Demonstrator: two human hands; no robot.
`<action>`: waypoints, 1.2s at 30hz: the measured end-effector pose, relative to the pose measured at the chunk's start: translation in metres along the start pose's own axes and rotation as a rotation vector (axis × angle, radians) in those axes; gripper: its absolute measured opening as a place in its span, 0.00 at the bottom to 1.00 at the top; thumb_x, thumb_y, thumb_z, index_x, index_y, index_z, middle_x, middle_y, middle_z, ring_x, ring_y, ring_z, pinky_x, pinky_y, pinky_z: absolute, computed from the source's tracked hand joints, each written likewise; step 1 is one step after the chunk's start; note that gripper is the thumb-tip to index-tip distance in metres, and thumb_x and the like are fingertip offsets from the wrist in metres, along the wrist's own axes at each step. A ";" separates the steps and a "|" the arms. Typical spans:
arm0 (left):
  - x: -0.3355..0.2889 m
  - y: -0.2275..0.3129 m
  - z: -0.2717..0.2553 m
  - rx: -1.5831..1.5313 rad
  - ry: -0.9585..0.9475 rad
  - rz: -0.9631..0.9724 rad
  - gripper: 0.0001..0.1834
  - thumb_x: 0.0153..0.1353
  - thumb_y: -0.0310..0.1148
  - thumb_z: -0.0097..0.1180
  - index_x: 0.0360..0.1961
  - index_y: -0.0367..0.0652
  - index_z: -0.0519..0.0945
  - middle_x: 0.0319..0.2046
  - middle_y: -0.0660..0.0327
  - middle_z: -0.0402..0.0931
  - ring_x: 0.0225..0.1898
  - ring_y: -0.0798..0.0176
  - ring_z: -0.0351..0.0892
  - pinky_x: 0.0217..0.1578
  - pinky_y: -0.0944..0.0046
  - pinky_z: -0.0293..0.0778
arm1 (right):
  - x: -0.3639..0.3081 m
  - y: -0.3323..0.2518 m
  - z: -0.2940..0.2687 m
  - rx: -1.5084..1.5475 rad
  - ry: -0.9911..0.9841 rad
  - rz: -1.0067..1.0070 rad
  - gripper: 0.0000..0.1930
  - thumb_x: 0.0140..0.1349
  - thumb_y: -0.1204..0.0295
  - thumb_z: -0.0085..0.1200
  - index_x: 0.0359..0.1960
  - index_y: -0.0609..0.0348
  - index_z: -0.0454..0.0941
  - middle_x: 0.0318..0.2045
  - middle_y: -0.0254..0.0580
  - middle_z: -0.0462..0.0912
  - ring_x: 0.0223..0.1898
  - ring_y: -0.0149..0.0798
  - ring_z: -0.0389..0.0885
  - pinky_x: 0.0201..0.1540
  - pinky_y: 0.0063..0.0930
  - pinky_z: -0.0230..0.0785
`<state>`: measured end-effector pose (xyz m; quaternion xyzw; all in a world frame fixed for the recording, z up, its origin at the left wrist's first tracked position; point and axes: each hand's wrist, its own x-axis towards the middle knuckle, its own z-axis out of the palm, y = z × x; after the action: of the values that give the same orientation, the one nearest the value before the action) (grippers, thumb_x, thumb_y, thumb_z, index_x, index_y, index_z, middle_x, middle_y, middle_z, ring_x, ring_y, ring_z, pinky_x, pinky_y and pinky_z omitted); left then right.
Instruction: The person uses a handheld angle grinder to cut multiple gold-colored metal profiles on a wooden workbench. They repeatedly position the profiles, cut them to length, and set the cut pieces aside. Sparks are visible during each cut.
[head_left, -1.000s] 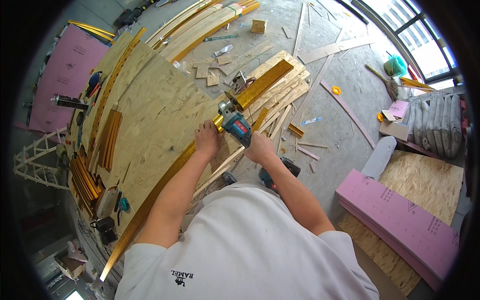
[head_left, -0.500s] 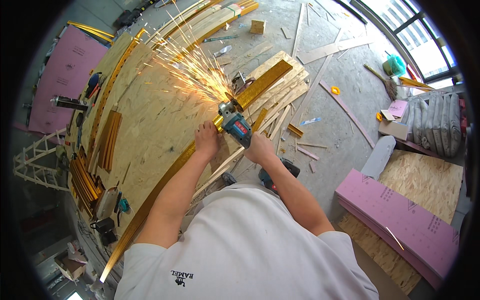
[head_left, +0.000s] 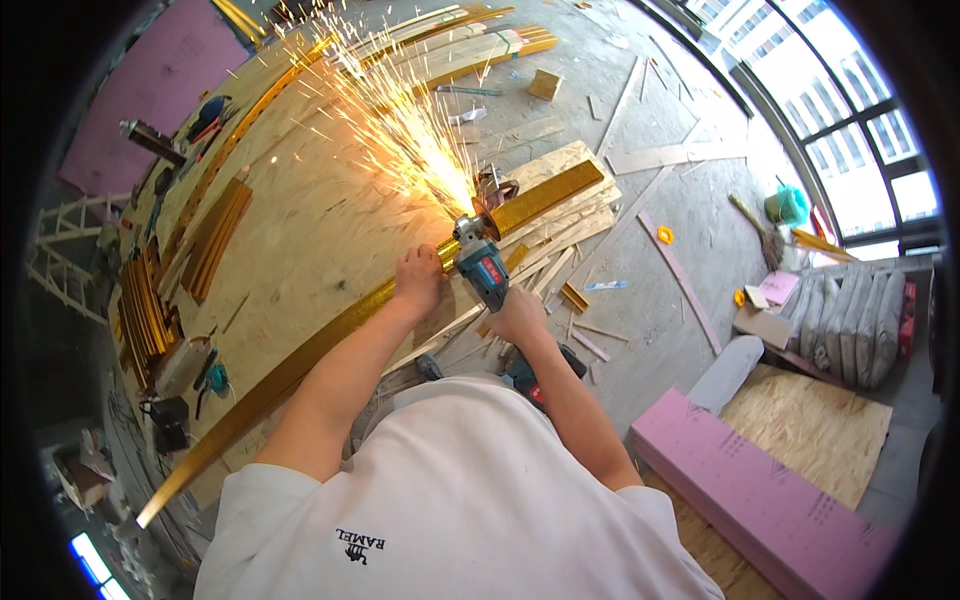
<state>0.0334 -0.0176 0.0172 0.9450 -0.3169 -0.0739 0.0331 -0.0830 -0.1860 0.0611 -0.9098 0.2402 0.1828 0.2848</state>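
Observation:
In my right hand [head_left: 518, 316] is a cordless angle grinder [head_left: 481, 268], gripped by its body with the battery end toward me. Its disc meets a long gold metal profile [head_left: 550, 196], and a fan of bright sparks [head_left: 415, 130] flies away to the far left. Close to the left of the grinder, my left hand [head_left: 420, 277] is closed on the same profile, its fingertips partly hidden. The profile slants from the near left, over the large wood-chip board [head_left: 330, 215], to the far right. Glare from the sparks hides how deep the disc sits.
Wood strips and offcuts [head_left: 560, 235] lie beyond the grinder. Brown-gold profiles [head_left: 215, 240] rest on the board at left. Pink foam panels [head_left: 740, 490] are at the near right, with grey bags [head_left: 850, 325] behind. A broom [head_left: 765, 235] lies near the window.
The view has shifted and turned slightly. The grinder stays at the profile with its disc still throwing sparks, and the spark fan looks brighter and denser. Both hands keep their holds.

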 end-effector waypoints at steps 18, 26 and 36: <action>0.004 -0.004 0.010 0.066 -0.024 0.012 0.29 0.56 0.42 0.62 0.53 0.34 0.72 0.48 0.53 0.70 0.53 0.51 0.69 0.51 0.53 0.67 | 0.006 -0.001 0.002 0.004 -0.023 0.032 0.19 0.48 0.69 0.59 0.40 0.70 0.77 0.41 0.66 0.82 0.46 0.61 0.81 0.50 0.47 0.74; 0.003 -0.005 0.006 0.026 -0.018 0.029 0.28 0.55 0.42 0.63 0.52 0.34 0.72 0.48 0.52 0.71 0.52 0.51 0.70 0.51 0.54 0.67 | 0.005 -0.006 -0.003 0.012 -0.021 0.014 0.18 0.48 0.69 0.59 0.39 0.71 0.78 0.41 0.66 0.82 0.46 0.61 0.81 0.50 0.46 0.74; 0.005 -0.009 0.017 0.011 0.076 0.057 0.23 0.54 0.39 0.61 0.47 0.36 0.75 0.44 0.54 0.71 0.50 0.52 0.70 0.49 0.54 0.68 | 0.007 0.002 0.005 0.009 0.041 -0.023 0.20 0.44 0.66 0.60 0.36 0.72 0.79 0.36 0.66 0.83 0.42 0.61 0.82 0.45 0.48 0.75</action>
<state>0.0398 -0.0137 -0.0012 0.9379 -0.3426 -0.0351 0.0418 -0.0792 -0.1869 0.0525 -0.9148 0.2364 0.1599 0.2858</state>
